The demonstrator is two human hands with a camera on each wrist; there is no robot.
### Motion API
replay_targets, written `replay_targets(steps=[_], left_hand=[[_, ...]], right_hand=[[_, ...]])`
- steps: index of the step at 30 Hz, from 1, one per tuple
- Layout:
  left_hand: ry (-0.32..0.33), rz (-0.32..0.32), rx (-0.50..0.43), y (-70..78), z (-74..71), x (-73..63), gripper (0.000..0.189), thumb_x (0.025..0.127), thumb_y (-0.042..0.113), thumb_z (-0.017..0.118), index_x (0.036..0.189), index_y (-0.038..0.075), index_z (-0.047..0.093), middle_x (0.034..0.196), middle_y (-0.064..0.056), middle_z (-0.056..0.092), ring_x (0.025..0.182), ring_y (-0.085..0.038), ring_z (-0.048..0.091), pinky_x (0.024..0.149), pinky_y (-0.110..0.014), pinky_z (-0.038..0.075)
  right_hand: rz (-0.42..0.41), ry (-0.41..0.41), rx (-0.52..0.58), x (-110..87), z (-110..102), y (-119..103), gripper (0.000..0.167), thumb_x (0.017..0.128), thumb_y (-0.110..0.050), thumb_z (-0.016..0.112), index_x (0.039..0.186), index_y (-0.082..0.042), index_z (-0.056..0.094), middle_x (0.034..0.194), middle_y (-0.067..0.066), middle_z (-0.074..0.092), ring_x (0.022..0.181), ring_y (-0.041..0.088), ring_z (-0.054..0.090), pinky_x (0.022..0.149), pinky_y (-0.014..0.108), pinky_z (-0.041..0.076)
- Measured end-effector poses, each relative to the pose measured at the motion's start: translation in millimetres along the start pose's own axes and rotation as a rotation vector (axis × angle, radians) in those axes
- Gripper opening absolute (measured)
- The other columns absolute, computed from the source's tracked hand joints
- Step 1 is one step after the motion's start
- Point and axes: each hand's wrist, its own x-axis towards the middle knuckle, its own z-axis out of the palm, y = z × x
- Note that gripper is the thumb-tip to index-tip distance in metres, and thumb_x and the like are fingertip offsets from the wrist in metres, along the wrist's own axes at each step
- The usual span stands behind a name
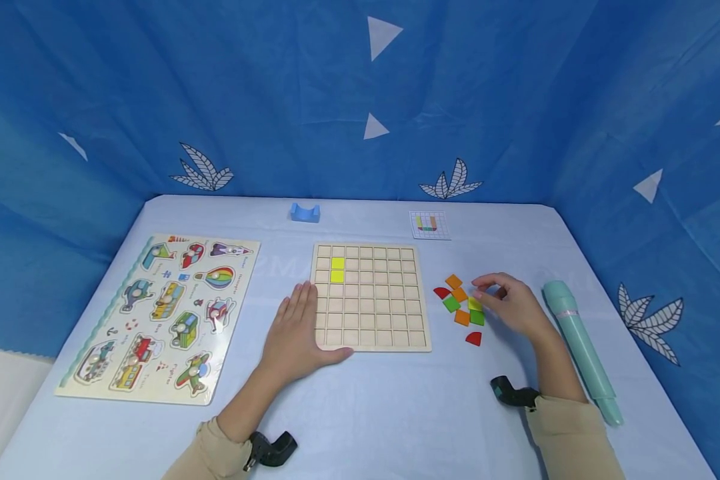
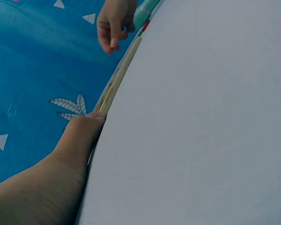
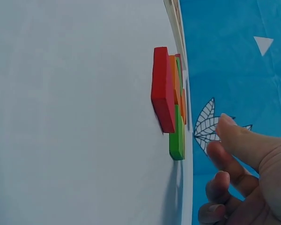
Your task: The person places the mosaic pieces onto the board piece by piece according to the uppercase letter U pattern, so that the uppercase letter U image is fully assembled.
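A wooden grid board (image 1: 369,300) lies flat on the table, with two yellow squares (image 1: 337,276) one above the other in its upper left cells. My left hand (image 1: 294,333) rests against the board's lower left corner, fingers straight along the left side and thumb at the front edge. Beyond the board's right side lie loose pieces: orange squares (image 1: 462,317), green squares (image 1: 477,318), red quarter-circles (image 1: 473,339) and a yellow square (image 1: 475,304). Over this yellow square hovers my right hand (image 1: 512,303), its fingers loosely bent; in the right wrist view nothing shows between thumb and fingers.
A small pattern card (image 1: 430,225) and a blue cradle-shaped block (image 1: 305,213) are behind the board. To the left lies a vehicle puzzle board (image 1: 162,320). A teal tube (image 1: 582,350) lies beside the right forearm. Blue curtain (image 1: 312,80) hangs behind the table.
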Motion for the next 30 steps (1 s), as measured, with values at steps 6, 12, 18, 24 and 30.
replay_targets(steps=[6,12,18,24,30], left_hand=[[0.005,0.004,0.003,-0.1,0.4,-0.3,0.139,0.064,0.091,0.057,0.158,0.0,0.011,0.167,-0.015,0.009,0.157,-0.028,0.006,0.126,-0.048,0.013],[0.004,0.003,0.007,-0.6,0.5,-0.6,0.139,0.064,0.091,0.057,0.159,0.001,0.01,0.167,-0.015,0.008,0.157,-0.028,0.006,0.126,-0.048,0.013],[0.004,0.004,0.011,-0.6,0.3,-0.1,0.139,0.064,0.093,0.055,0.159,0.001,0.009,0.167,-0.015,0.008,0.157,-0.028,0.005,0.126,-0.048,0.012],[-0.003,0.005,0.014,-0.4,-0.3,0.2,0.139,0.064,0.093,0.054,0.159,0.001,0.009,0.168,-0.015,0.008,0.157,-0.028,0.005,0.126,-0.048,0.013],[-0.009,0.001,0.008,-0.2,-1.1,-0.3,0.139,0.064,0.093,0.054,0.159,0.001,0.009,0.168,-0.015,0.008,0.157,-0.028,0.005,0.126,-0.048,0.012]], right_hand=[[-0.006,-0.002,-0.003,0.5,2,5,0.03,0.095,-0.028,0.068,0.12,-0.014,0.067,0.116,0.011,0.064,0.092,0.026,0.052,0.07,0.029,0.049],[-0.018,-0.006,-0.015,-0.1,5,8,0.028,0.095,-0.027,0.068,0.119,-0.013,0.068,0.115,0.011,0.065,0.091,0.025,0.052,0.073,0.029,0.048],[-0.027,-0.003,-0.025,-0.5,6,11,0.028,0.095,-0.027,0.068,0.118,-0.011,0.069,0.111,0.011,0.066,0.087,0.024,0.051,0.073,0.03,0.046],[-0.034,-0.015,-0.041,-1.0,7,12,0.028,0.095,-0.027,0.068,0.117,-0.01,0.07,0.111,0.012,0.066,0.087,0.023,0.051,0.071,0.03,0.045],[-0.04,-0.032,-0.056,-0.9,7,13,0.03,0.095,-0.027,0.067,0.119,-0.01,0.071,0.115,0.013,0.066,0.088,0.023,0.052,0.073,0.031,0.045]])
